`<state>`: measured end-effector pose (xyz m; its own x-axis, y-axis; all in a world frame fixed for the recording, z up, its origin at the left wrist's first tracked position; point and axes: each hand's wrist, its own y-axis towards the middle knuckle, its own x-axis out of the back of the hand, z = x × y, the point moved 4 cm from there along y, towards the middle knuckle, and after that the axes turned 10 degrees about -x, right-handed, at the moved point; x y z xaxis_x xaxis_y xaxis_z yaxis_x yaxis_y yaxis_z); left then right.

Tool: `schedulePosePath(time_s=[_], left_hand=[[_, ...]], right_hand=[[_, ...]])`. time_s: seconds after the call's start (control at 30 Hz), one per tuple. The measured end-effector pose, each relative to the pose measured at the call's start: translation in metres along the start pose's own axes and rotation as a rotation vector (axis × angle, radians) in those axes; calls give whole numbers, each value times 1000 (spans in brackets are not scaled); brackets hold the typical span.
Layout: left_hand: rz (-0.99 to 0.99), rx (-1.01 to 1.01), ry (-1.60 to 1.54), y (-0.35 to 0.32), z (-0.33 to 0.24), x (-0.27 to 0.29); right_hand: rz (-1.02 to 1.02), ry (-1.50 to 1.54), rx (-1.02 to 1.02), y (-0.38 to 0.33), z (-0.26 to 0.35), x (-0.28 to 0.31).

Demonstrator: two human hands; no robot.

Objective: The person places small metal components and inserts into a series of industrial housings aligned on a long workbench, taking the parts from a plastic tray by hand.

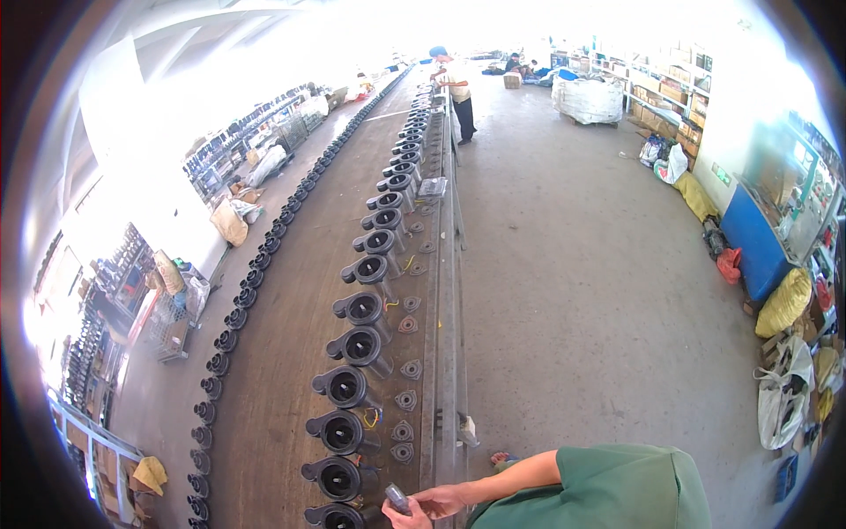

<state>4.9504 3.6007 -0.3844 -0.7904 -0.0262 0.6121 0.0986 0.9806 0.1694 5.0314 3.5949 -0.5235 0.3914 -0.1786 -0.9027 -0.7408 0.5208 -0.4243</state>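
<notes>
At the bottom edge, my left hand (pixel 406 518) is closed around a small dark grey cylindrical part (pixel 398 499), which tilts up and to the left. My right hand (pixel 443 501) reaches in from the right under a green sleeve (pixel 529 485). Its fingers are bent together against the lower end of that part; what they pinch, if anything, is hidden. Just left of both hands stands a black round-mouthed housing (pixel 337 477), one of a long row on the belt. Small diamond-shaped flange plates (pixel 402 452) lie right of the row, and yellow wires (pixel 371 418) show beside some housings.
A long brown conveyor belt (pixel 282 353) runs away from me, with a metal rail (pixel 449 353) along its right side. Black round parts (pixel 211 386) line its left edge. Far along stands another person (pixel 458 88). Sacks (pixel 784 304) and shelves (pixel 679 79) line the right wall.
</notes>
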Motion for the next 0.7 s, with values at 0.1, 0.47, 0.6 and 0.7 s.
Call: schedulePosePath(time_s=[0.1,0.47,0.6,0.7], left_hand=[[24,17,5,1,-29,11],[193,-154,249,1,0,-6],[196,-169,281,2,-5,-5],[138,-153,218,2,-2,0]], right_hand=[[-61,-294,211,-8,10,-6],[-311,-902,353,-64,54,-30],[-300,-739,296,-64,54,-23],[-238,-639,241,-60,53,-17]])
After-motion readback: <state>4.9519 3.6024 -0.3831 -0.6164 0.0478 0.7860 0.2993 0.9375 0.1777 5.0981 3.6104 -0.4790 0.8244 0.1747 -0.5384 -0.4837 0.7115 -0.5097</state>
